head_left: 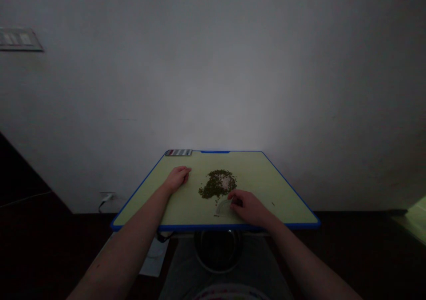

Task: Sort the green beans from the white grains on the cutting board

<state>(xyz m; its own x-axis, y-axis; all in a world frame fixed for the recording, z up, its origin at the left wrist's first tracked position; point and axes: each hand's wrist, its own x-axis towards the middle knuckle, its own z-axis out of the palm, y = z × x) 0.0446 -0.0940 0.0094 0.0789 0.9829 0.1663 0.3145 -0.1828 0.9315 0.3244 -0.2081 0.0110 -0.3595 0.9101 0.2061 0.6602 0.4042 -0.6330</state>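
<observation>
My right hand (245,206) is near the front of the low table, its fingers closed on the edge of a clear curved piece that looks like a plastic protractor (220,207). Just beyond it lies a loose pile of small green beans (212,187), spread flat. A pale pinkish patch (226,183) shows among the beans; I cannot make out what it is. To the left of the pile, my left hand (178,178) rests on the tabletop with its fingers curled together, apart from the beans. Nothing shows in it.
The pale yellow table (259,169) has a blue rim and stands against a wall. A phone (179,152) lies at its far left corner. A small dark sliver (273,203) is on the right. Below the front edge sits a dark round bowl (218,251).
</observation>
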